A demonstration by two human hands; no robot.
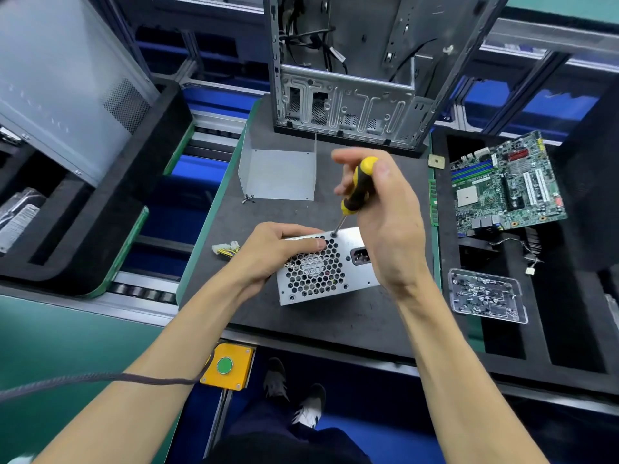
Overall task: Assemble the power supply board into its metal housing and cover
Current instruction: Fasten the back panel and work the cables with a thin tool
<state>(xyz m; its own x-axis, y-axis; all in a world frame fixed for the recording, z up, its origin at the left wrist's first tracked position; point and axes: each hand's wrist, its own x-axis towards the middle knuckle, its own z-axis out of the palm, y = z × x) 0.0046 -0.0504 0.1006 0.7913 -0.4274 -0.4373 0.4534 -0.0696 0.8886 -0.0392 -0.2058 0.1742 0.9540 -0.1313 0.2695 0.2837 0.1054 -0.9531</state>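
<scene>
One power supply housing [326, 266] sits on the dark tabletop [335, 316], its honeycomb vent face turned up toward the camera. The left hand [278, 252] grips its left side. The right hand [385, 212] curls around one yellow-black screwdriver [356, 190], whose tip meets a screw at the housing's upper edge. One bent metal cover [279, 174] stands behind, apart.
</scene>
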